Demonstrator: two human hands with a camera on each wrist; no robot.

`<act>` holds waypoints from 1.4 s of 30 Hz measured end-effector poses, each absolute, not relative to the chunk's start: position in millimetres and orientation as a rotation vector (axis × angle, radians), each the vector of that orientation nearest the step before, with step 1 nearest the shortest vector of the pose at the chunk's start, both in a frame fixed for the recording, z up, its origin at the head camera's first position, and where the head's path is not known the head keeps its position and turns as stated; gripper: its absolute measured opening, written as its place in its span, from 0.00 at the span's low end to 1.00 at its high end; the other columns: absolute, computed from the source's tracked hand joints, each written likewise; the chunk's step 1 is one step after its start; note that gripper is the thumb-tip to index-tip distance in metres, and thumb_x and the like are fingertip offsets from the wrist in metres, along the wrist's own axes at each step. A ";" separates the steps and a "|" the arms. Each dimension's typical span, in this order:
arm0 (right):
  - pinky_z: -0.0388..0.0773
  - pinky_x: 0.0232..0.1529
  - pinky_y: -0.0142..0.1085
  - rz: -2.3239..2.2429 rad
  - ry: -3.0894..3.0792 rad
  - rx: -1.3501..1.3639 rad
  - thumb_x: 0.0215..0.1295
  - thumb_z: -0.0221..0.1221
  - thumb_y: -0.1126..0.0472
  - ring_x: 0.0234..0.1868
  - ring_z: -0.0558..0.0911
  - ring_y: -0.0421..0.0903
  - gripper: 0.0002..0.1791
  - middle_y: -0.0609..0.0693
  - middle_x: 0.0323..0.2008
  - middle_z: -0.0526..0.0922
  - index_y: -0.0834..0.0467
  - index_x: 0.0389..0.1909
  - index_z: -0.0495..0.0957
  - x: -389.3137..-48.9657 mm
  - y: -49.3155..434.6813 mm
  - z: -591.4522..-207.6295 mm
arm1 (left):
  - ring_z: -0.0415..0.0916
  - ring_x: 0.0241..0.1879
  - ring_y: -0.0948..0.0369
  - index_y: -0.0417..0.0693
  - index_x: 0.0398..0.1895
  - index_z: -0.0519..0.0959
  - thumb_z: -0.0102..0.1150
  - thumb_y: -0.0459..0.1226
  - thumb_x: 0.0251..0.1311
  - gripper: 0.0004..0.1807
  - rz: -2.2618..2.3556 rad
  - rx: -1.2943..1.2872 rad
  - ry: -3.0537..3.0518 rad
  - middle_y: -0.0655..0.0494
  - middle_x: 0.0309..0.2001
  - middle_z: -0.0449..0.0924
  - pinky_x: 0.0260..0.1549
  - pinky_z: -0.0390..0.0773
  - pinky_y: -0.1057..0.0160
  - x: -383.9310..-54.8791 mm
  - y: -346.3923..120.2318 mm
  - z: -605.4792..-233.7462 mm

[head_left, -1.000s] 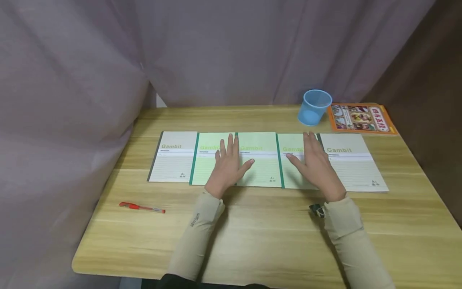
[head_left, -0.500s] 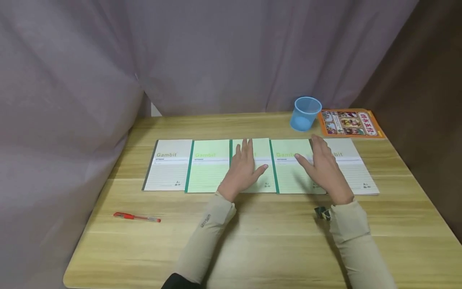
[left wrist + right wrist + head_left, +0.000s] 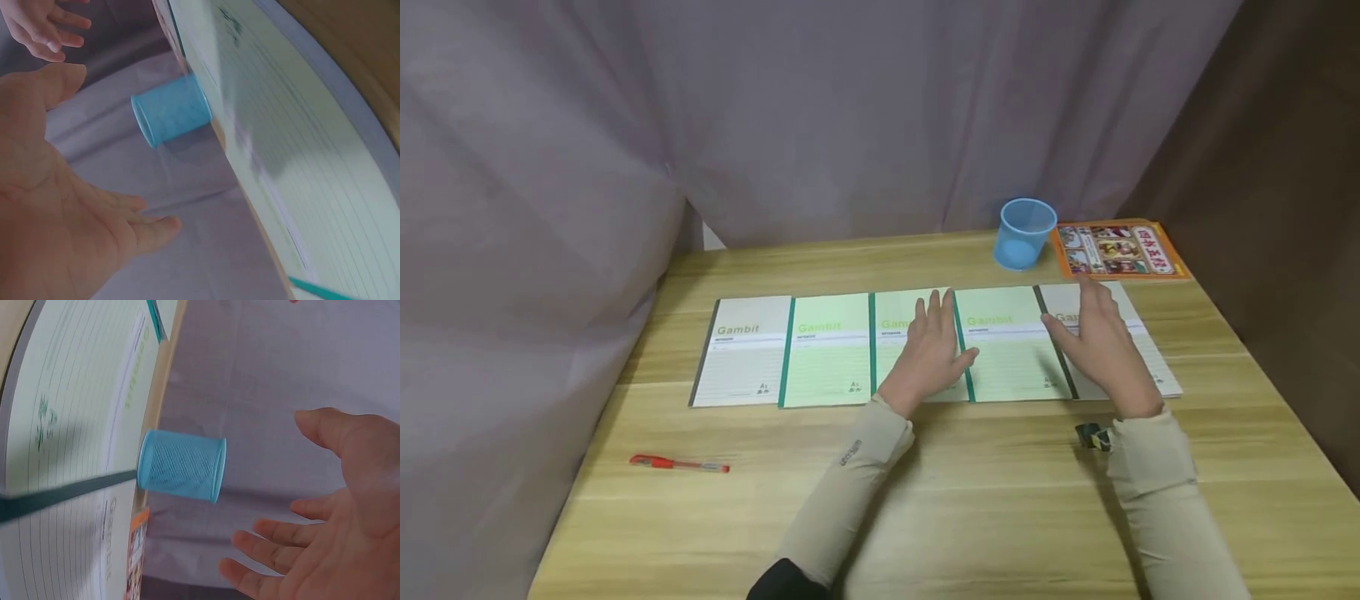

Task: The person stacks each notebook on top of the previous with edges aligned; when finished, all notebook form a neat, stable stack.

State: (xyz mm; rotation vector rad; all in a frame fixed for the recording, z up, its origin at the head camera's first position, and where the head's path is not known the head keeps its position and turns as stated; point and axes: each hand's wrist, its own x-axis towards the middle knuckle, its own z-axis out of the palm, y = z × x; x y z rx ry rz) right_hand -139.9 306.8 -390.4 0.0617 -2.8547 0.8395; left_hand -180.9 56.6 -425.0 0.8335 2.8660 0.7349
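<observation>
Several lined notebooks lie in a row, spines to the left. A white notebook point(image 3: 739, 362) is at the left end, then green ones, then another white notebook point(image 3: 1152, 360) at the right end. My left hand point(image 3: 931, 357) is over the middle green notebook point(image 3: 889, 354), fingers straight and thumb spread. My right hand point(image 3: 1107, 354) is over the right white notebook, its fingers extended too. Neither hand holds anything. Both wrist views show the palms raised above the covers. Another green notebook point(image 3: 1003, 358) lies between the hands.
Behind the row stand a blue mesh cup point(image 3: 1025, 235) and, to its right, an orange picture book point(image 3: 1120, 250). A red pen point(image 3: 679, 463) lies at the front left of the wooden table point(image 3: 992, 508). A grey curtain point(image 3: 820, 117) hangs behind.
Both hands have moved right along the row: the left from the second notebook to the third, the right from the fourth to the fifth. The head view has shifted slightly; the notebooks stay in their row.
</observation>
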 end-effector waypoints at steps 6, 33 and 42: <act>0.49 0.68 0.68 0.835 -2.864 0.021 0.75 0.53 0.50 0.73 0.48 0.76 0.48 0.81 0.72 0.46 0.73 0.77 0.36 -140.3 322.7 -389.1 | 0.34 0.77 0.36 0.38 0.80 0.33 0.54 0.50 0.72 0.51 0.797 0.836 2.821 0.31 0.79 0.34 0.72 0.52 0.45 -181.1 72.9 -423.0; 0.56 0.63 0.69 0.841 -2.923 -0.247 0.74 0.55 0.56 0.64 0.58 0.80 0.47 0.85 0.64 0.56 0.79 0.74 0.37 -149.1 394.1 -398.3 | 0.55 0.73 0.39 0.34 0.80 0.37 0.53 0.48 0.73 0.48 1.008 0.832 2.689 0.32 0.77 0.46 0.64 0.70 0.54 -187.5 137.2 -413.2; 0.58 0.62 0.69 0.911 -2.960 -0.363 0.72 0.58 0.58 0.62 0.61 0.80 0.47 0.86 0.61 0.59 0.82 0.72 0.40 -146.4 408.0 -412.7 | 0.58 0.73 0.48 0.38 0.81 0.40 0.52 0.48 0.73 0.46 1.143 0.719 2.572 0.39 0.76 0.57 0.66 0.66 0.59 -187.1 167.5 -420.3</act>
